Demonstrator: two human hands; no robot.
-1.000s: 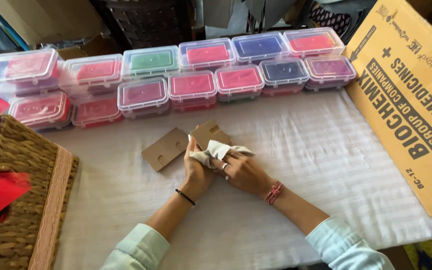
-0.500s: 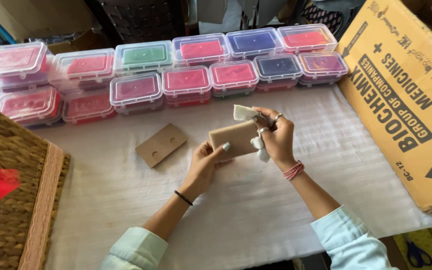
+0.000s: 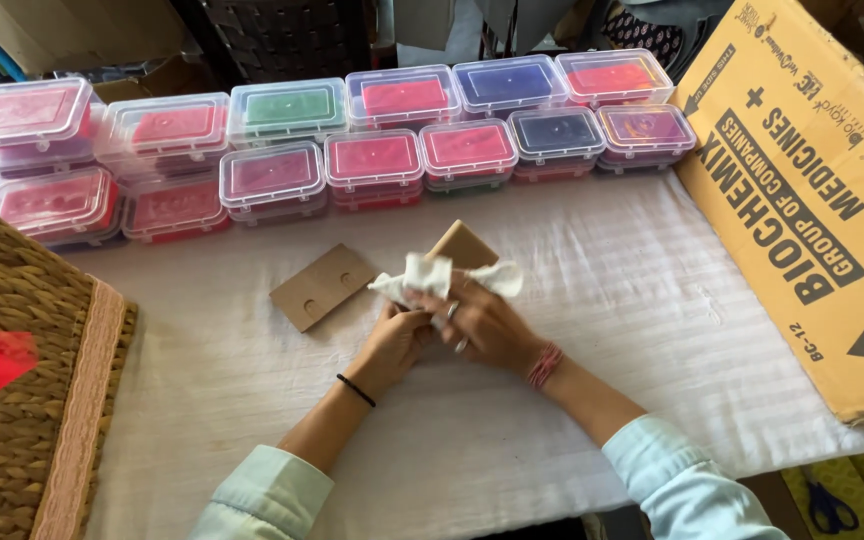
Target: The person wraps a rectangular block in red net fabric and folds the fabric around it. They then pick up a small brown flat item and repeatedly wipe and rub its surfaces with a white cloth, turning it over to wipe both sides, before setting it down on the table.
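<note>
Near the middle of the frame, both hands meet over the desk (image 3: 652,330), draped in white ribbed cloth. The left hand (image 3: 397,345) and right hand (image 3: 487,325) together clutch a crumpled white tissue (image 3: 427,275), their fingers (image 3: 452,305) curled and pinching it against a small brown cardboard card (image 3: 464,245) that pokes up behind. A second flat brown cardboard card with two notches (image 3: 324,287) lies just left of them. Rows of clear lidded plastic boxes with coloured contents (image 3: 372,160) line the top; a woven wicker basket (image 3: 32,400) sits lower left, a big yellow cardboard carton (image 3: 802,200) at right.
</note>
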